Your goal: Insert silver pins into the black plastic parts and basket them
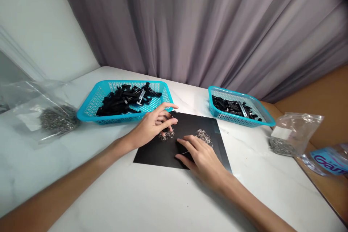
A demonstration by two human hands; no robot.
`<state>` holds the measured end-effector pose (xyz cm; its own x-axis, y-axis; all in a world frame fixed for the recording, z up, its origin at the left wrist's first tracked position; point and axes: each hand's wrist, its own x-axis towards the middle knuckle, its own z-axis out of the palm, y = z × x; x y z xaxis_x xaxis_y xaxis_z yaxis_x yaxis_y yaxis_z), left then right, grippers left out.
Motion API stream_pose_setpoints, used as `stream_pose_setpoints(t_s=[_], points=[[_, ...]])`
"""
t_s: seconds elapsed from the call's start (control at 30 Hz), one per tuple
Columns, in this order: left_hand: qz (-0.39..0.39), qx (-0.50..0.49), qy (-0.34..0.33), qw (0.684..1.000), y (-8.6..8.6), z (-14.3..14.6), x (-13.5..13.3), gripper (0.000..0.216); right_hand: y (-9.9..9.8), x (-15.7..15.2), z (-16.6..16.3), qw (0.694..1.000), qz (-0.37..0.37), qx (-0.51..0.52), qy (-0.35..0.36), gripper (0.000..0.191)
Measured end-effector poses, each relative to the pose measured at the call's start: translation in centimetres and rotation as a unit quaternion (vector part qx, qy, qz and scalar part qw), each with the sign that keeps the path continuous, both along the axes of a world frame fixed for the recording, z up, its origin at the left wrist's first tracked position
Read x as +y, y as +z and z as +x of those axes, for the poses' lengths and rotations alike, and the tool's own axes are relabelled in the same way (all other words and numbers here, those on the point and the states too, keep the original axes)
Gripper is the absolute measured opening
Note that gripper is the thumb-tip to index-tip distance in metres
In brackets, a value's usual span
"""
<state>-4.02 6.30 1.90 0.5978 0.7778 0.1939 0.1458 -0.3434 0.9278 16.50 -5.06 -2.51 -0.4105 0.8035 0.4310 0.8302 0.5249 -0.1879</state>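
Note:
My left hand (153,125) hovers over the upper left of a black mat (163,156), its index finger stretched out and its other fingers curled. Something dark seems to sit within those fingers, but I cannot make it out. Just under them lies a small heap of shiny metal pieces (166,136). My right hand (201,152) is low over the mat's right part, thumb and fingers bent around a black part (182,148) with a thin pale line, mostly hidden against the mat. A second heap of metal pieces (204,137) lies just beyond its knuckles.
A blue basket (125,119) of black plastic parts (122,98) stands behind my left hand. Another blue basket (239,119) with black parts is at the back right. Clear bags of metal pieces (58,117) (282,146) lie at both sides. A bottle (328,159) is far right.

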Motion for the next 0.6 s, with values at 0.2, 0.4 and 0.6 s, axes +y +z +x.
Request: stream_pose_setpoints(t_s=[0.2, 0.4, 0.6], points=[[0.016, 0.026, 0.004, 1.0, -0.4, 0.1, -0.5, 0.036, -0.6, 0.7, 0.9, 0.993, 0.046, 0.105, -0.008, 0.017], [-0.013, 0.032, -0.019, 0.999, -0.9, 0.7, -1.2, 0.033, 0.4, 0.7, 1.5, 0.96, -0.086, 0.267, -0.022, 0.011], [-0.123, -0.026, -0.059, 0.99, -1.4, 1.6, -2.3, 0.046, 1.2, 0.6, 2.5, 0.909, -0.162, 0.379, -0.068, 0.014]])
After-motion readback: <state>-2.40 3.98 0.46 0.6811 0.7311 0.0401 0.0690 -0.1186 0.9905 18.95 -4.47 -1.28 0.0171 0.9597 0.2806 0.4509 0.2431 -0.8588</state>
